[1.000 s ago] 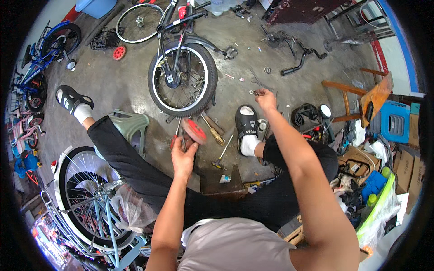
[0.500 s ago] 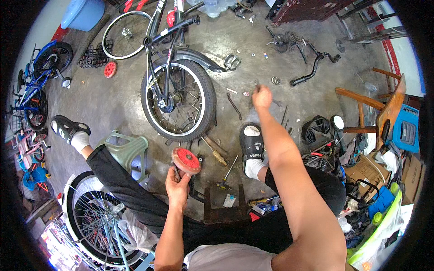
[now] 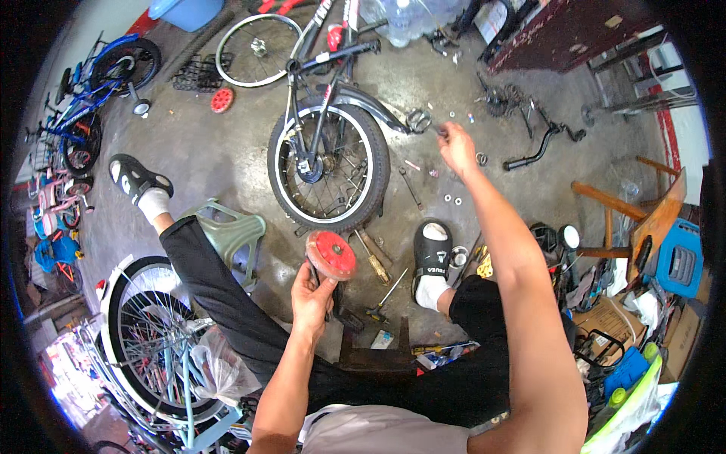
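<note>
My left hand [image 3: 311,304] grips a small red training wheel [image 3: 333,250] with a pale rim, tilted up in front of my lap. A dark bar shows beside the wheel near my fingers. Stretched forward over the floor, my right hand [image 3: 457,151] has its fingers pinched together. Something small and dark is at its fingertips; I cannot make out what. Just left of those fingertips is a bicycle pedal [image 3: 418,120]. The bicycle's tyred wheel [image 3: 376,168] and dark mudguard [image 3: 367,102] lie to the left of it.
A wrench [image 3: 411,188], a screwdriver [image 3: 388,293] and small washers [image 3: 453,200] lie on the floor. A second red wheel [image 3: 221,100] is at the far left. A crank [image 3: 532,150] lies at right, beyond a wooden stool [image 3: 616,200]. A green stool [image 3: 234,234] stands by my left leg.
My right hand has moved forward, closer to the pedal. My left hand still holds the red wheel. The whole view has shifted, and washers by my right foot now show.
</note>
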Demonstrator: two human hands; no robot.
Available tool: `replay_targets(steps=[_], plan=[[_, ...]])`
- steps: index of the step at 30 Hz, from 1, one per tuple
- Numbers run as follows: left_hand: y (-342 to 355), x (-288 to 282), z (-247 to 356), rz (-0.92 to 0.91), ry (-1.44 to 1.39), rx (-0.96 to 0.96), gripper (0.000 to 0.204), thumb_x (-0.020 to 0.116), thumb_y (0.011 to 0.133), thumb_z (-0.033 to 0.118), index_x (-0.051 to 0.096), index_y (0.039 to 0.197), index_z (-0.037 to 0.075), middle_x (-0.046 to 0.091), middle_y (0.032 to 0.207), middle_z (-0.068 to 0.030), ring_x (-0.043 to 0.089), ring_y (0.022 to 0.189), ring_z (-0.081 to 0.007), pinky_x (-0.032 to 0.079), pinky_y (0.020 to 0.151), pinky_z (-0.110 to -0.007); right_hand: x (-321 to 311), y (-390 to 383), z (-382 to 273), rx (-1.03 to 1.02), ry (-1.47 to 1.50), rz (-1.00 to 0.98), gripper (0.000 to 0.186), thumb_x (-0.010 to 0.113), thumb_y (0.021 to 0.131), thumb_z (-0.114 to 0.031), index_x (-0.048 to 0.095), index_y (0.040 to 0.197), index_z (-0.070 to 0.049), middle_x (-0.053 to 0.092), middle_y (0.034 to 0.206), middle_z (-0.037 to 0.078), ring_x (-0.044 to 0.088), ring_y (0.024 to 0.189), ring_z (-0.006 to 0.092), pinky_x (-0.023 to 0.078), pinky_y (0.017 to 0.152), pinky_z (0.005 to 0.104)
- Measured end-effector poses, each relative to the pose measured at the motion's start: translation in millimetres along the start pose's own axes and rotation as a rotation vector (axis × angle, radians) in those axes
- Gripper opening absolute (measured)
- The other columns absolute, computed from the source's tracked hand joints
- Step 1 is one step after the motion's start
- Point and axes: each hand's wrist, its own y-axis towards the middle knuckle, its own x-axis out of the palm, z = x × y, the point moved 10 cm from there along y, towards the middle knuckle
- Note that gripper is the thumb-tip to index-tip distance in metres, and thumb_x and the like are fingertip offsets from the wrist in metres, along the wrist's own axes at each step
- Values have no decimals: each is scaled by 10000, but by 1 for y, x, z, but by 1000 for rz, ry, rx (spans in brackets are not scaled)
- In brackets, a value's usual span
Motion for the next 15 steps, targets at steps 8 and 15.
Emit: replay_targets(steps=[8, 15], plan=[[-43, 13, 51, -179, -307, 124, 496, 664, 986, -6, 488, 1441, 79, 617, 882, 9, 417, 484, -49, 327, 443, -230, -170, -108, -307, -499, 174, -285, 366, 695, 875, -14, 731, 1224, -119, 670, 1020, 108, 680, 902, 275, 544, 811, 396], [-92, 10, 69, -379, -430, 210, 359, 752, 967, 98, 558, 1269, 92, 637, 875, 3, 415, 475, -49, 326, 440, -229, -224, -243, -409, -579, 361, -200, 225, 755, 900, -75, 788, 1118, -118, 668, 981, 85, 694, 921, 280, 561, 803, 391]])
